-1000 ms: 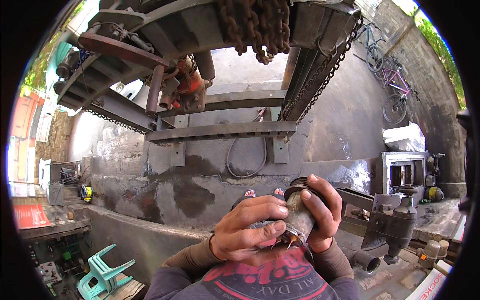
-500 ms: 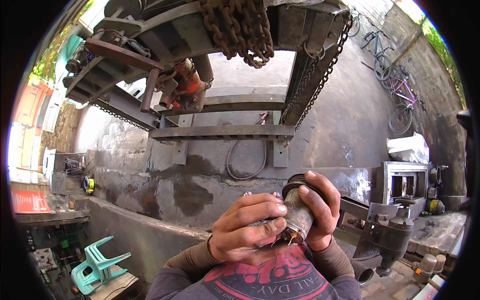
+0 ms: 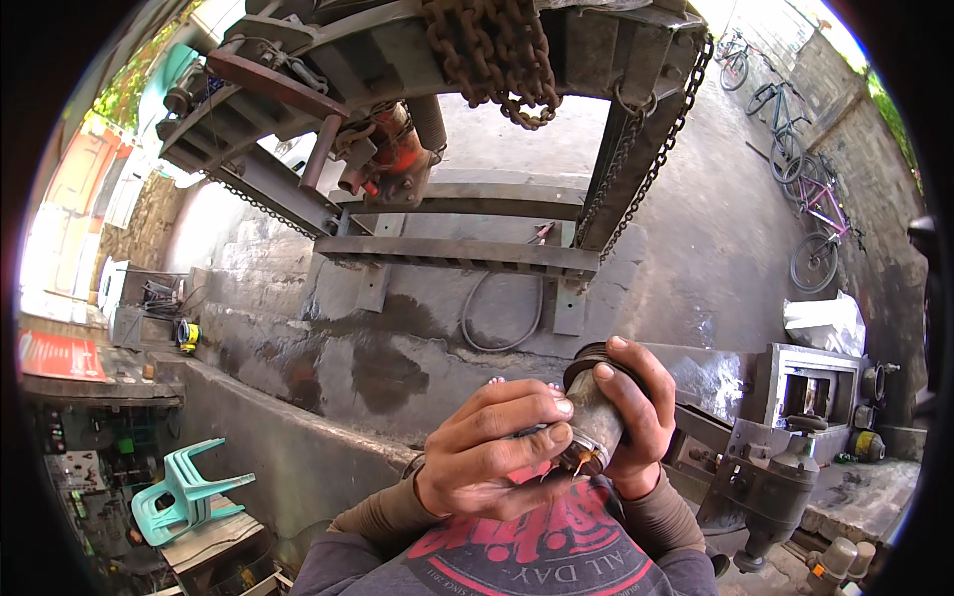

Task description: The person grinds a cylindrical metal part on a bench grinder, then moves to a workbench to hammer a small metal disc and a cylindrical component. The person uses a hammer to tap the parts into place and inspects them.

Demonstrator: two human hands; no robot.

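Close in front of my chest I hold a worn, cylindrical metal part [image 3: 600,414], tilted, with a dark ribbed rim at its far end. Its near end is open, and orange-brown wire-like bits stick out of it. My right hand [image 3: 641,412] is wrapped around the right side, with thumb and forefinger near the dark rim. From the left, my left hand [image 3: 497,442] has its fingers closed at the near end. A thin, shiny edge shows between them, but most of what they pinch is hidden.
A heavy steel press frame [image 3: 457,254] with rusty chains [image 3: 492,50] stands ahead. To the right is a bench-mounted dark machine [image 3: 765,492]; bicycles [image 3: 820,219] lean along the wall. Green stacked plastic chairs [image 3: 184,492] sit at lower left, beyond a low concrete wall [image 3: 288,417].
The view has shifted slightly, so the surroundings sit a little differently. Both hands keep their hold on the cylindrical metal part, whose open end shows slightly more.
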